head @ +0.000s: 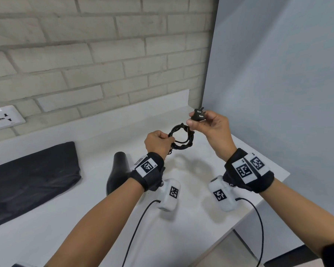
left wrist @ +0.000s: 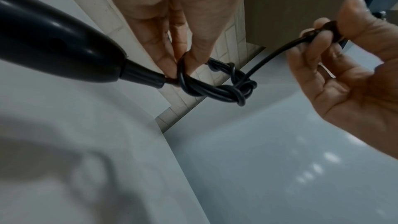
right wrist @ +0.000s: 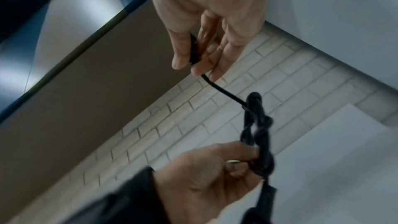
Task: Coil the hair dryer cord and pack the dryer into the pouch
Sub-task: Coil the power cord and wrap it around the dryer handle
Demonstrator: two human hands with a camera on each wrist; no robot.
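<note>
Apparently coiled cord (head: pixel 181 138) between both hands.

Right hand (right wrist: pixel 206 28) pinching plug (mostly hidden), left hand (right wrist: pixel 206 176) gripping coiled cord (right wrist: pixel 256 125)

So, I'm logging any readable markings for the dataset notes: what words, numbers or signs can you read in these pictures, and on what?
"L5", roughly: tiny print beside the square code on the left wrist band; not sure of it.
Right wrist band: tiny print above its code squares, too small to read.
Wall socket plate: faint marks, unreadable.
Plug, hair dryer, pouch: no visible text.
</note>
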